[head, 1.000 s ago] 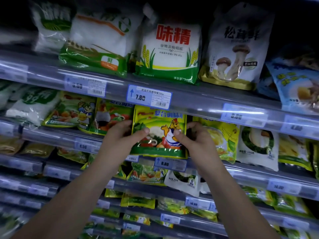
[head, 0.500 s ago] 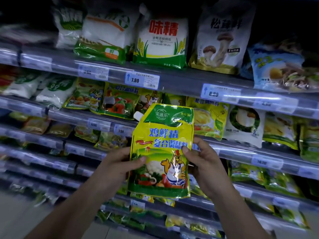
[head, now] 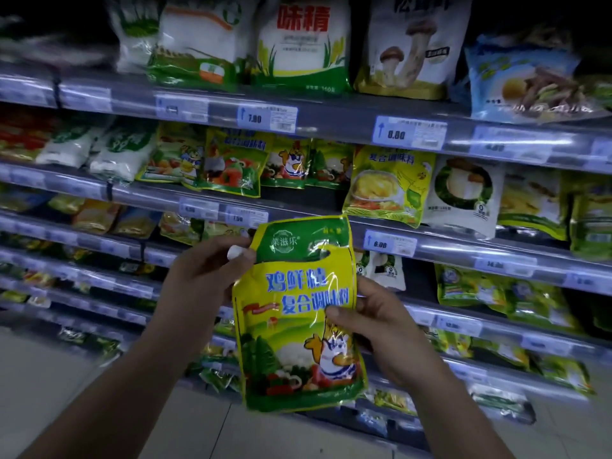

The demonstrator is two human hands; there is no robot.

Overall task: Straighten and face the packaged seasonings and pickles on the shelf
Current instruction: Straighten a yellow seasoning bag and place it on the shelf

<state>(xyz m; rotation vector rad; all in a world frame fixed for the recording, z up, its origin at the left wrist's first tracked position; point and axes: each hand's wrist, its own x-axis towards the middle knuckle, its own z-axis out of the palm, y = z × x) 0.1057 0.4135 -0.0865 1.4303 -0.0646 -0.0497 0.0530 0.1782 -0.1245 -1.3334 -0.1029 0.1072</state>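
Observation:
I hold a yellow-green chicken seasoning pouch (head: 294, 329) upright in front of the shelves, its printed face toward me. My left hand (head: 205, 276) grips its upper left corner beside the white spout cap (head: 235, 252). My right hand (head: 374, 323) grips its right edge, thumb across the front. More pouches of the same kind (head: 291, 164) stand on the second shelf (head: 159, 193), behind and above the held one.
The top shelf carries white MSG bags (head: 303, 44) and a mushroom seasoning bag (head: 414, 48). A yellow pouch (head: 390, 183) and a white bag (head: 463, 197) stand to the right on the second shelf. Lower shelves hold several small packets. Pale floor (head: 49, 385) lies below.
Both hands have pulled the pouch off the second shelf, down and toward me. My left hand has shifted up to the corner by the spout.

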